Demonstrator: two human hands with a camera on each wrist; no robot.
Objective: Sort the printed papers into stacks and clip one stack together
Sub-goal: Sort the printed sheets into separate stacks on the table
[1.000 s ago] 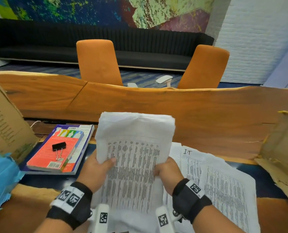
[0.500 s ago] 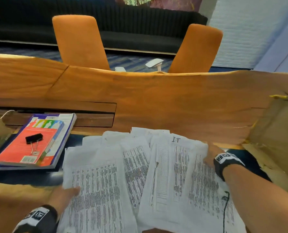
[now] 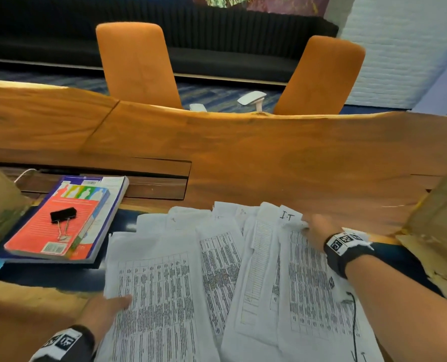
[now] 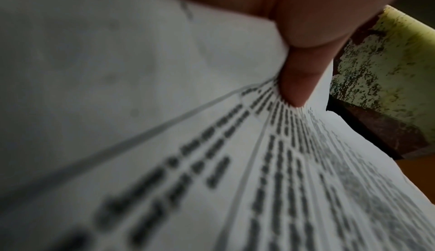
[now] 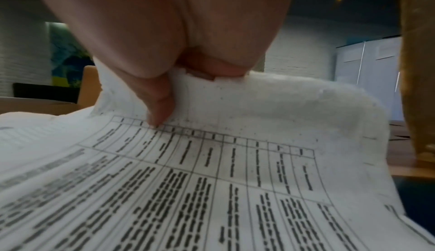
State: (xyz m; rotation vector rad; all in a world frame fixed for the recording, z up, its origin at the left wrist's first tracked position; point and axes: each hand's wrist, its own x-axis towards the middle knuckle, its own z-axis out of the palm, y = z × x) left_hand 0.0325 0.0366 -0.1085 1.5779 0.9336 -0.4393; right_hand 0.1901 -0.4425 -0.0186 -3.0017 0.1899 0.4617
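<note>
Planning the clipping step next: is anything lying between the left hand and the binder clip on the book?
Nothing visible blocks it. The binder clip lies bare on top of the red book, up-left of the left hand, with only dark table surface between. That hand presses the leftmost printed sheet.

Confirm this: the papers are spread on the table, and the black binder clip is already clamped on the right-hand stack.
Wrong on the clip. The head view shows the black binder clip lying loose on the red book, left of the papers, clamped on nothing. The papers are indeed spread on the table.
</note>
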